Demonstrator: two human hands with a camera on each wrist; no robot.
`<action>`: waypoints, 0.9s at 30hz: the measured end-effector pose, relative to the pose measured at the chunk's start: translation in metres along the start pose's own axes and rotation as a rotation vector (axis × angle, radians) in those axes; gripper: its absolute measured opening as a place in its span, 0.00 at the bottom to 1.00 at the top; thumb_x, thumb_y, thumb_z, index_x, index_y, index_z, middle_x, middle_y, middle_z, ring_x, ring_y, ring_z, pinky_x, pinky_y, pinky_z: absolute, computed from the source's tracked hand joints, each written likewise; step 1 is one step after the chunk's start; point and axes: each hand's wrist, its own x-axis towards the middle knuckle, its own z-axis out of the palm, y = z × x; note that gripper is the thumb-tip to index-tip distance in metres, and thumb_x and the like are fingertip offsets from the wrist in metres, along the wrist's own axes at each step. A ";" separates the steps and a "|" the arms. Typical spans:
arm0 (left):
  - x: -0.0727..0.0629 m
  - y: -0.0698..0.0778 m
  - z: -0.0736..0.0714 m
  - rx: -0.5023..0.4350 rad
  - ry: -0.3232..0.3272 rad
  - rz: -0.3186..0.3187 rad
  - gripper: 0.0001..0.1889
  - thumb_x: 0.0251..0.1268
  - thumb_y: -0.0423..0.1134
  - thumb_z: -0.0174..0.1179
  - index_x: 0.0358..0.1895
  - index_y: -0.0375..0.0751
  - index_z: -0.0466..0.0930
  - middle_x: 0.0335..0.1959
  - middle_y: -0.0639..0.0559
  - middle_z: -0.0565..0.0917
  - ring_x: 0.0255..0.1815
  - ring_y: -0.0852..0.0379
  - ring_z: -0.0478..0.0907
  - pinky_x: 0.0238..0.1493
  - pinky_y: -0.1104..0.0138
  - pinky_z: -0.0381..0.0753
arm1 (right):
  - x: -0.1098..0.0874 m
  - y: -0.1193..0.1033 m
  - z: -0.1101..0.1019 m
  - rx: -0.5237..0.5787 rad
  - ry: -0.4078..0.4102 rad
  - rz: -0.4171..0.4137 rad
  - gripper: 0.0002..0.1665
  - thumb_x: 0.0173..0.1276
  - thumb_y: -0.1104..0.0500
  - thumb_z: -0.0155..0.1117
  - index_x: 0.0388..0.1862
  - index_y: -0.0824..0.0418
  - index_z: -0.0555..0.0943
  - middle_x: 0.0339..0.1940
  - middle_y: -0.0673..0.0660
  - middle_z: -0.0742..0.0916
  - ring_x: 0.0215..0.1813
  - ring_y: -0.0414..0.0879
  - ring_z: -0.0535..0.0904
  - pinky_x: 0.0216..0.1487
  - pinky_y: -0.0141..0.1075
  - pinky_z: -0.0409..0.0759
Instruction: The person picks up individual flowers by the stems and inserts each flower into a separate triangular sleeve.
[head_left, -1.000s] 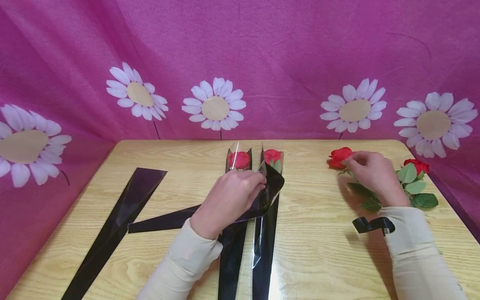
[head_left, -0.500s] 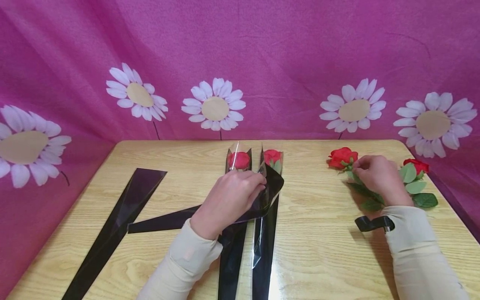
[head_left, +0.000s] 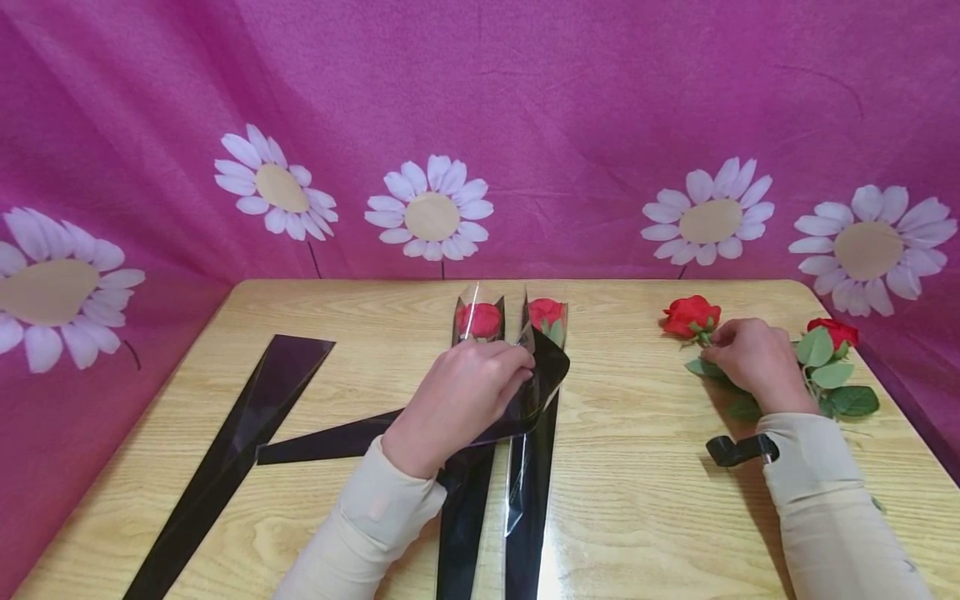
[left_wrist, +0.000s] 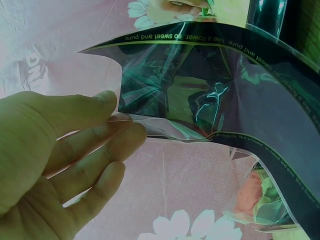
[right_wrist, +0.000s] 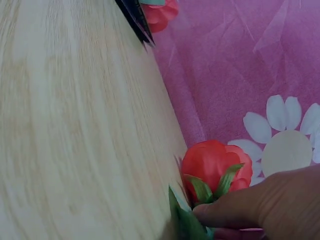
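Note:
My left hand [head_left: 465, 392] pinches the mouth edge of a black flower sleeve [left_wrist: 280, 110] between thumb and fingers. In the left wrist view the sleeve's clear front gapes at the mouth, and lettering runs along its border. Its narrow tail points left across the table. At the right, my right hand [head_left: 757, 362] pinches a red artificial rose [head_left: 692, 317] by the stem just under the bloom. In the right wrist view, green sepals and a leaf [right_wrist: 187, 222] show around the thumb. Most of the stem is hidden under the hand.
Two wrapped roses [head_left: 478, 319] in black sleeves lie side by side beneath the left hand. Another flat black sleeve [head_left: 232, 450] lies at the left. A second loose rose [head_left: 832, 332] with leaves lies beyond the right hand. A pink daisy-print cloth [head_left: 555, 167] stands behind the table.
My right hand has slid from beside the bloom down to the stem below it, uncovering the sepals. The rose has shifted slightly right. My left hand and its sleeve have stayed in place.

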 end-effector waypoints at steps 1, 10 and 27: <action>0.000 0.000 0.000 0.000 0.001 0.001 0.09 0.62 0.37 0.74 0.45 0.42 0.90 0.38 0.52 0.93 0.37 0.58 0.90 0.47 0.64 0.90 | 0.000 0.001 0.001 -0.003 -0.001 0.003 0.17 0.65 0.55 0.70 0.45 0.67 0.86 0.40 0.68 0.89 0.45 0.67 0.78 0.36 0.45 0.73; 0.000 0.000 0.000 0.003 -0.007 0.001 0.10 0.62 0.38 0.74 0.45 0.43 0.90 0.38 0.52 0.93 0.36 0.58 0.89 0.47 0.64 0.89 | 0.001 0.001 0.004 -0.033 0.035 -0.020 0.13 0.66 0.56 0.66 0.41 0.66 0.86 0.38 0.70 0.88 0.44 0.74 0.78 0.32 0.48 0.68; -0.001 0.000 -0.001 0.003 0.003 0.004 0.09 0.63 0.38 0.73 0.45 0.43 0.90 0.38 0.52 0.93 0.36 0.58 0.89 0.47 0.64 0.90 | -0.012 -0.040 -0.024 0.033 0.238 -0.058 0.17 0.72 0.58 0.62 0.51 0.69 0.86 0.44 0.72 0.90 0.45 0.66 0.80 0.38 0.47 0.69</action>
